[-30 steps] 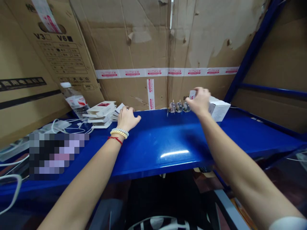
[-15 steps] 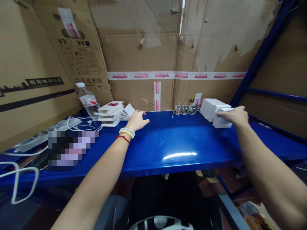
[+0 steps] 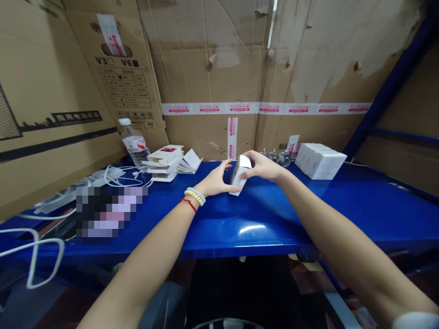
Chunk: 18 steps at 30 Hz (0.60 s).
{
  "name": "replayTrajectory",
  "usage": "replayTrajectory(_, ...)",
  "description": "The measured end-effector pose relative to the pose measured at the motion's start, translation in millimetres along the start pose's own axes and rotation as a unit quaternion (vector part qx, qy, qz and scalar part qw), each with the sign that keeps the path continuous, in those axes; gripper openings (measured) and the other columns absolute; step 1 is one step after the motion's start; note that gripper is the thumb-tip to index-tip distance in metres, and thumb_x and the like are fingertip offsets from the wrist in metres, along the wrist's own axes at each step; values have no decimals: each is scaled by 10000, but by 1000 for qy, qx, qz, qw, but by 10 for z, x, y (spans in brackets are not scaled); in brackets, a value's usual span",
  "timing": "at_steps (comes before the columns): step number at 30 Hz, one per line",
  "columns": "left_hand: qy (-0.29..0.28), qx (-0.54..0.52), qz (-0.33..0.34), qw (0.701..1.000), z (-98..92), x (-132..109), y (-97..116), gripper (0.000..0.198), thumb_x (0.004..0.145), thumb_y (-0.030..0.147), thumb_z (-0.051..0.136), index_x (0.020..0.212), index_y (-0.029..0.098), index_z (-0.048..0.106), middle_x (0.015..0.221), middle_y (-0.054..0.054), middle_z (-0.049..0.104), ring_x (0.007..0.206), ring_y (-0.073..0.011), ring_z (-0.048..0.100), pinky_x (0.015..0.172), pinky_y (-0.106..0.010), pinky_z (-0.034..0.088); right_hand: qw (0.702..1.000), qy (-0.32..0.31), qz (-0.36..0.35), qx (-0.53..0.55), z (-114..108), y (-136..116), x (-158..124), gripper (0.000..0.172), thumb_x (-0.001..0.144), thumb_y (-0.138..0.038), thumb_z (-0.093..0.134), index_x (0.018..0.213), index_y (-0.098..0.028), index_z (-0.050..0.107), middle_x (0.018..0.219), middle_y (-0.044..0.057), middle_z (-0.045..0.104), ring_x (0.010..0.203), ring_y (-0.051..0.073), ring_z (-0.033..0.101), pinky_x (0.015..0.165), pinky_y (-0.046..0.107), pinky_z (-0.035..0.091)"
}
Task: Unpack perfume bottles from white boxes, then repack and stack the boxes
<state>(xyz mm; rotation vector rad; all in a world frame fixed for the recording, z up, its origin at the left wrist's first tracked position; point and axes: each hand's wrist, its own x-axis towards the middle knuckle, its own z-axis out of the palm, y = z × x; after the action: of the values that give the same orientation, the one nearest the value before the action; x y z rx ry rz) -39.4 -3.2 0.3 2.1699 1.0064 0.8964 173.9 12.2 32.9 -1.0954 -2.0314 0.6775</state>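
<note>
My right hand [image 3: 262,167] grips a small white box [image 3: 244,164] from above and the right, over the middle of the blue table [image 3: 219,219]. The box is tilted. On its left side, my left hand [image 3: 219,179] has its fingers apart, and its thumb overlaps the lower part of the box; whether it touches is unclear. A row of similar white boxes [image 3: 324,162] stands at the back right. Beside that row, small clear rounded objects with thin tips [image 3: 283,158] are partly hidden behind my right hand.
At the back left are stacked open white cartons [image 3: 164,157], a loose white folded carton [image 3: 190,161] and a water bottle [image 3: 135,144]. White cables [image 3: 120,176] and a pixelated item [image 3: 109,212] lie farther left. Cardboard walls [image 3: 206,68] enclose the back.
My right hand has taken the nearest white box from the row and carried it left to the middle. My left hand has moved right to the box. The view has shifted slightly.
</note>
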Motion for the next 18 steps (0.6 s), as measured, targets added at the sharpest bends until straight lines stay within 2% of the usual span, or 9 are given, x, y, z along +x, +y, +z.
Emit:
replayTrajectory(3,-13,-82,7,997,-14,21,-54,1003,571,373,845,1412,126,357,1435,-213,467,1311,-309,487,1108,-463,385,993,-66,-33,94,177,-77,52,716,481,-323,843,1107,-185,523,1024,50,647,955,229,623,813,360,527)
replayTrajectory(5,-22,-123,2,992,-25,35,-92,988,552,323,849,1399,144,373,1426,-203,476,1291,-315,506,1082,-464,416,990,-62,-43,118,233,-59,35,710,476,-337,844,1092,-192,522,1021,48,646,963,232,621,831,370,522)
replayTrajectory(7,-24,-149,-9,988,-17,43,-110,1001,558,300,835,1419,164,342,1419,-199,478,1253,-318,540,1032,-463,460,993,-26,-29,110,275,-34,-3,723,490,-380,837,1107,-186,514,970,41,645,915,226,622,812,370,517)
replayTrajectory(10,-16,-141,2,990,37,47,-93,944,593,292,805,1412,179,351,1394,-178,508,1205,-303,578,984,-438,493,998,68,2,14,351,-51,-79,776,551,-456,808,1209,-174,509,941,48,648,850,221,615,805,379,498)
replayTrajectory(13,23,-54,23,998,91,53,-66,826,585,293,814,1322,163,465,1253,-132,622,1111,-288,617,953,-424,496,985,130,1,-112,411,-114,-143,769,590,-523,793,1234,-171,563,1002,98,650,905,251,607,843,389,476)
replayTrajectory(16,57,-19,5,998,63,75,-74,573,571,286,804,1085,137,600,1012,-75,696,932,-256,652,858,-400,511,976,118,-40,-178,377,-143,-173,643,618,-578,776,1101,-172,654,950,104,652,881,247,596,794,352,467)
replayTrajectory(18,30,-51,-11,998,6,93,-98,426,534,245,802,898,136,609,865,-32,688,837,-226,652,802,-368,511,974,89,-78,-190,311,-141,-182,499,677,-579,738,954,-166,691,863,83,654,799,211,585,726,308,443)
